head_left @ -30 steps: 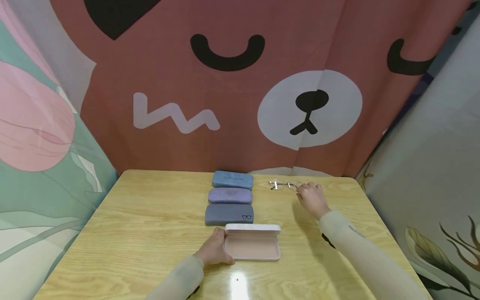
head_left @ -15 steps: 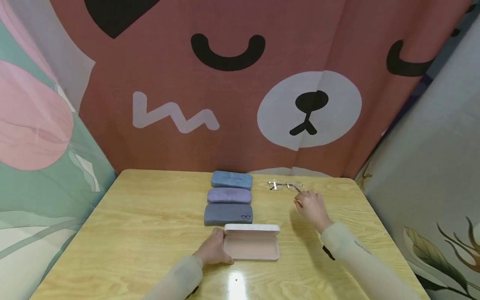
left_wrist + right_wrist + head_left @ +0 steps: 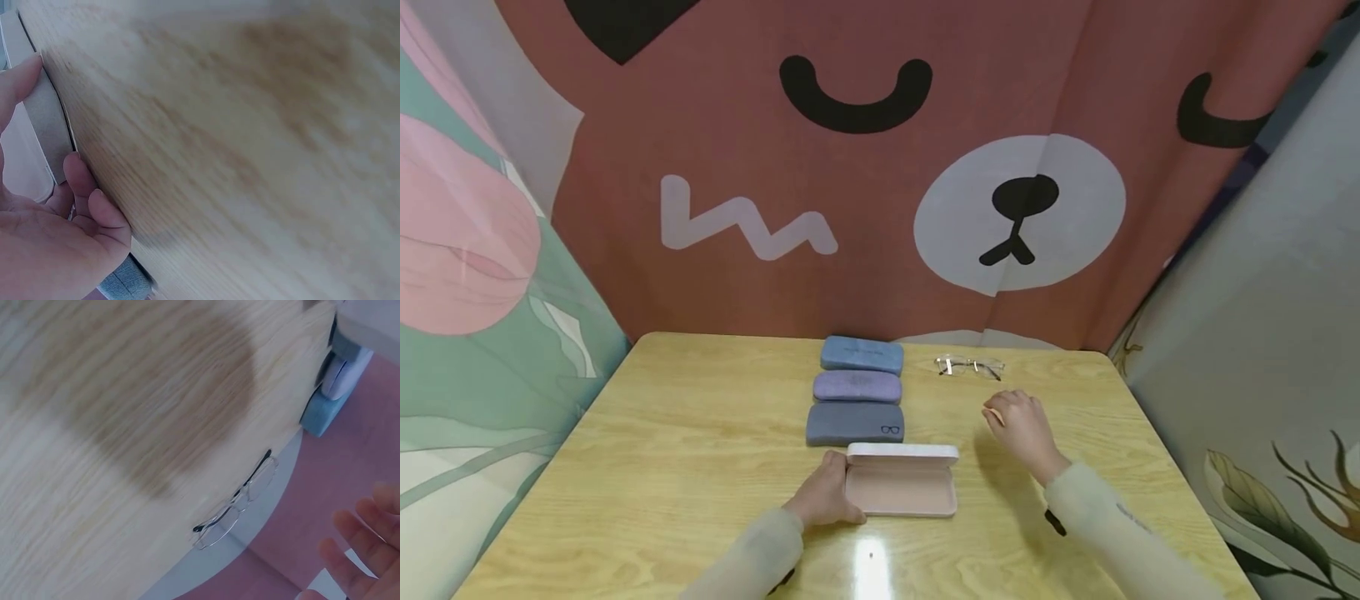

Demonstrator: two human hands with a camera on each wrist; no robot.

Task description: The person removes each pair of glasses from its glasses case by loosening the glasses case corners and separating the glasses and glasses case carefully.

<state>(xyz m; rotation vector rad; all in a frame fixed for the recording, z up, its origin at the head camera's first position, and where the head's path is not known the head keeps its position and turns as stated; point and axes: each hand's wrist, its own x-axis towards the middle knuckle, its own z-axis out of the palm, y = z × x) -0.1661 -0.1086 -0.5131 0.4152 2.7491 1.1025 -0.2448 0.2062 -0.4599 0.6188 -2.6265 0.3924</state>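
My left hand [image 3: 823,493] grips the left end of a white glasses case [image 3: 901,490] with its lid raised and a pale pink inside. Seen from the left wrist, the thumb lies on one side of the case [image 3: 49,119] and the fingers curl at the other. Beyond the case, at the back right, a pair of thin-framed eyeglasses [image 3: 970,367] lies on the table. My right hand [image 3: 1024,429] hovers just in front of them, apart from them. Its fingers [image 3: 369,550] are loosely bent and hold nothing in the right wrist view.
Behind the white case, a grey glasses case [image 3: 850,423], a purple one [image 3: 857,386] and a blue one [image 3: 862,354] lie in a row, all closed. The wooden table [image 3: 700,433] ends at a brown curtain [image 3: 865,292] with a bear's face.
My right hand has let go of the eyeglasses and drawn back toward me. The eyeglasses stay at the back right. My left hand still holds the white case in place.
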